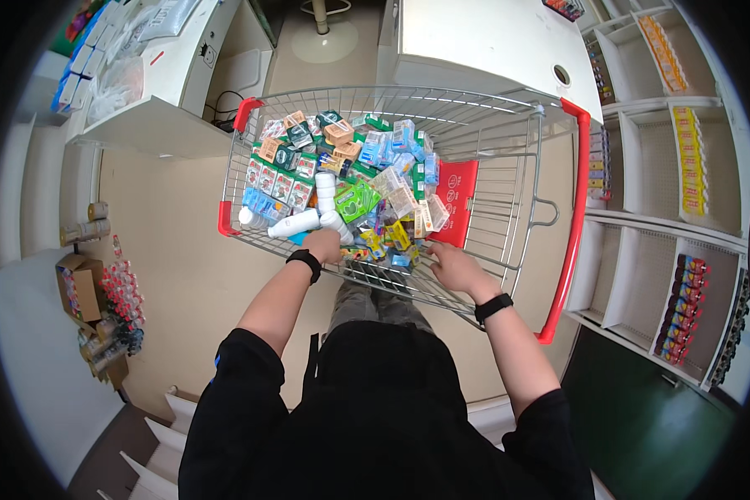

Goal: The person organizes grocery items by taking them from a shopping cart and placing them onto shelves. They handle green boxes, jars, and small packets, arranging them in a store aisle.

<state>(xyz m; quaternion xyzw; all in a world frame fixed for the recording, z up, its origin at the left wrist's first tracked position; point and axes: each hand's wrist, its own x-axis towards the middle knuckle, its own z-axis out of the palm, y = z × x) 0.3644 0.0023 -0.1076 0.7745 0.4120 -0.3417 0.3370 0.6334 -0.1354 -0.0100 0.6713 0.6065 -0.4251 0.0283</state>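
Note:
A metal wire shopping cart (pixel 503 187) with red corner pieces and a red handle stands across in front of me. Its far-left part is heaped with goods. My left hand (pixel 325 245) reaches over the near rim among white plastic bottles (pixel 295 222); its fingers are mostly hidden, so a grip cannot be made out. Beside it lie a bright green package (pixel 357 201) and small yellow packets (pixel 398 235). My right hand (pixel 456 265) hovers at the near wire side, fingers apart, with no item visible in it. Small drink cartons (pixel 282 186) and light blue packs (pixel 375 148) fill the rest.
White counters (pixel 469 44) border the cart's far side. Shelving at right holds rows of yellow packs (pixel 691 161) and dark red packs (pixel 682 309). Left on the floor are an open cardboard box (pixel 87 287) and red-topped bottles (pixel 124 290). A red flap (pixel 455 203) sits inside the cart.

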